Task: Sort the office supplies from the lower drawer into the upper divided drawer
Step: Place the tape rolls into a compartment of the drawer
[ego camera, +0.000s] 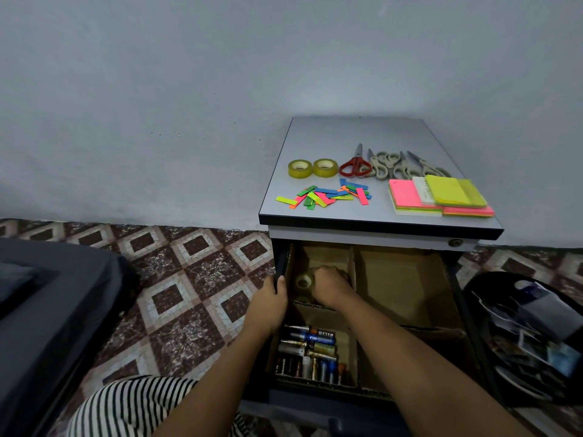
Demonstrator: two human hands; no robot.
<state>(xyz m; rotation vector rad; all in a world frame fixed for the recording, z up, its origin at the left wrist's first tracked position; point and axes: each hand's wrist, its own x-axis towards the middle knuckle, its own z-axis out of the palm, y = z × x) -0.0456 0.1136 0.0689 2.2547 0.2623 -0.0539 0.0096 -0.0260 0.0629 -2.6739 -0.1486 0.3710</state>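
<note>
The person's left hand (270, 299) and right hand (331, 285) are bare. So are the left forearm (220, 373) and the right forearm (426, 357), uncovered right down to the bottom edge of the view. The only clothing I can see is a striped garment (126, 408) at the lower left, beside the left forearm. Its thin black and white stripes run close together and curve over a rounded shape underneath. Which part of the body it covers I cannot tell.
</note>
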